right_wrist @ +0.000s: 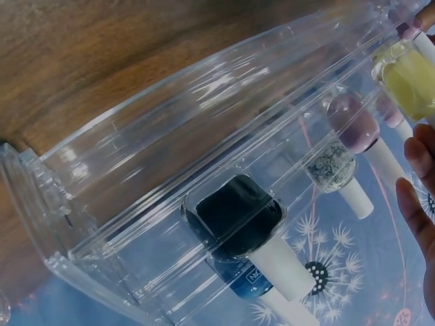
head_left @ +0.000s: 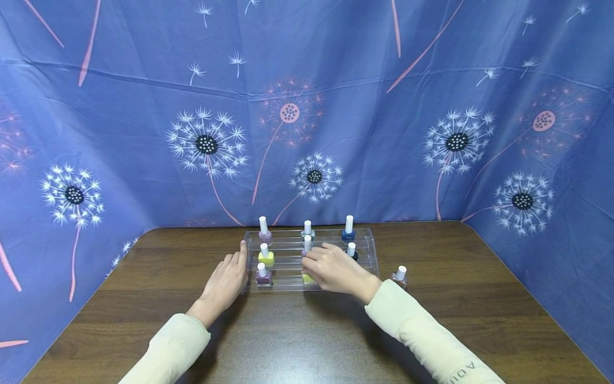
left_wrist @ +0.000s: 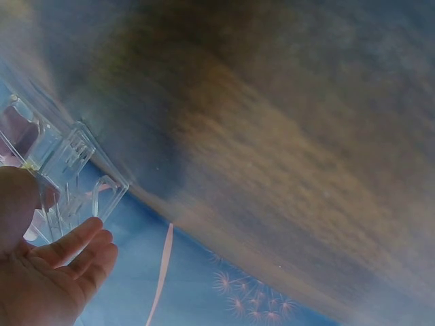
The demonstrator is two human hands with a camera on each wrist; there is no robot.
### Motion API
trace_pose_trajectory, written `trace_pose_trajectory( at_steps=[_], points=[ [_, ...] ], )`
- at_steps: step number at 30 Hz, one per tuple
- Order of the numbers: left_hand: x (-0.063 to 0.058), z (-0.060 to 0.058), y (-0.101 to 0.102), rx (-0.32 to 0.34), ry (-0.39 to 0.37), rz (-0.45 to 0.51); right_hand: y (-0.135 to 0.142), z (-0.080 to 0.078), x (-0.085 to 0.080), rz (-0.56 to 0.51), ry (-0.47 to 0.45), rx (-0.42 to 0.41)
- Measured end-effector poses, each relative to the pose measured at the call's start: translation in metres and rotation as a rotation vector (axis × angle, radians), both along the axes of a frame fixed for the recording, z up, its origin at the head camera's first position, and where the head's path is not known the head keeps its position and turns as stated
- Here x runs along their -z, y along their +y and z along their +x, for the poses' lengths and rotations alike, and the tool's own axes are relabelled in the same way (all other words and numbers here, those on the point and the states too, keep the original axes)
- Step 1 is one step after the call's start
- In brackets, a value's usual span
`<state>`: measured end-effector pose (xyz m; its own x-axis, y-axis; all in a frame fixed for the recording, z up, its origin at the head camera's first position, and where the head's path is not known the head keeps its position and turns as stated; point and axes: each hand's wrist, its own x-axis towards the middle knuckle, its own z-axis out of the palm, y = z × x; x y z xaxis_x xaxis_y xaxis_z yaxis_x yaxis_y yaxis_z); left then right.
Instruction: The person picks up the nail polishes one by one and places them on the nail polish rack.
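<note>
A clear tiered rack [head_left: 288, 287] holds nail polish bottles in three rows. My right hand [head_left: 333, 268] pinches the top of a yellow nail polish bottle [right_wrist: 410, 80] at the middle of the front tier; its cap is mostly hidden by the fingers. My left hand [head_left: 225, 280] rests at the rack's left end, index finger straight along the side. In the left wrist view, its fingers [left_wrist: 80, 255] are extended beside the clear end panel [left_wrist: 68, 159]. Left of the yellow bottle, a purple bottle [head_left: 263, 277] stands on the front tier.
Middle tier: another yellow bottle [head_left: 266, 258], a lilac one [head_left: 307, 245] and a dark one [right_wrist: 238, 216]. Back tier: pink [head_left: 264, 234], glitter [right_wrist: 332, 165] and blue [head_left: 348, 234] bottles. One more bottle [head_left: 400, 276] stands on the wooden table [head_left: 288, 341] right of the rack. Patterned cloth hangs behind.
</note>
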<state>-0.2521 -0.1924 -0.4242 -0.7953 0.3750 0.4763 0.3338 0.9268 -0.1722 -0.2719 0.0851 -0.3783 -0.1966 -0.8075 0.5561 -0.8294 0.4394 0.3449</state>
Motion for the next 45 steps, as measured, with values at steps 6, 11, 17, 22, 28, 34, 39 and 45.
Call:
trace_pose_trajectory(
  at_steps=[6, 11, 17, 22, 28, 34, 39, 45],
  points=[
    [0.0, 0.0, 0.0, -0.002, 0.001, -0.001, -0.002, -0.004, 0.002, 0.013, -0.02, 0.015],
    [0.001, 0.0, 0.001, 0.0, -0.003, -0.001, -0.003, -0.006, 0.006, 0.018, -0.034, 0.028],
    [0.001, 0.0, 0.0, 0.003, 0.009, 0.0, -0.004, -0.01, 0.012, 0.019, -0.035, 0.038],
    [0.0, 0.0, 0.0, 0.004, 0.007, -0.007, -0.005, -0.012, 0.017, 0.026, -0.043, 0.048],
    [-0.001, 0.0, 0.001, 0.0, -0.001, -0.011, -0.005, -0.012, 0.02, 0.033, -0.041, 0.064],
    [-0.001, -0.001, 0.001, 0.001, -0.002, -0.013, -0.005, -0.012, 0.022, 0.039, -0.043, 0.077],
    [-0.001, 0.0, 0.0, 0.004, 0.004, -0.017, -0.006, -0.012, 0.023, 0.028, -0.048, 0.071],
    [0.0, 0.0, 0.0, 0.005, 0.007, -0.017, -0.007, -0.013, 0.024, 0.025, -0.044, 0.077]
  ],
)
